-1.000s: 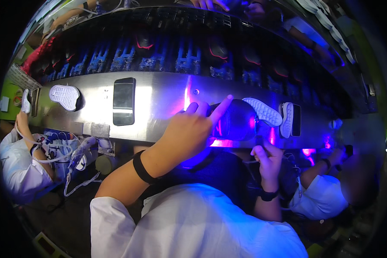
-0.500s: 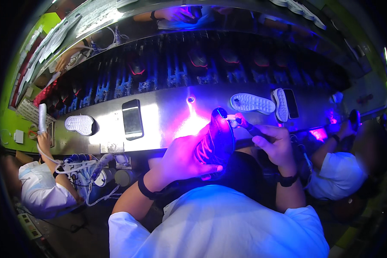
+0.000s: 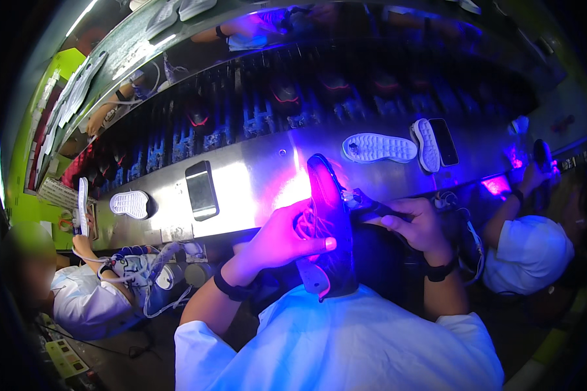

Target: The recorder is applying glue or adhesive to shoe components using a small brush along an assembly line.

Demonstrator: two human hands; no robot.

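My left hand (image 3: 284, 241) grips a dark shoe upper (image 3: 332, 221) at its laces, toe pointing away from me, under pink and violet light. The heel end lies close against my shirt. In my right hand (image 3: 419, 225) is a dark-handled brush (image 3: 375, 207), fingers wrapped round the handle. Its pale tip touches or nearly touches the right edge of the upper near the toe. Ahead on the metal bench lie a white shoe sole (image 3: 379, 148) and a second sole (image 3: 426, 144) beside a dark phone (image 3: 444, 141).
Left on the bench (image 3: 241, 146) are another phone (image 3: 202, 190) and a white sole (image 3: 129, 204). Behind it runs a conveyor (image 3: 261, 117) carrying dark shoes. Co-workers sit at both sides, one (image 3: 94, 290) left holding a sole, one (image 3: 525, 254) right. Cables and pots (image 3: 169, 277) stand lower left.
The shoe upper has turned so more of its heel shows. My right hand and brush have moved slightly toward me, down the upper's right edge. The whole view has tilted a little.
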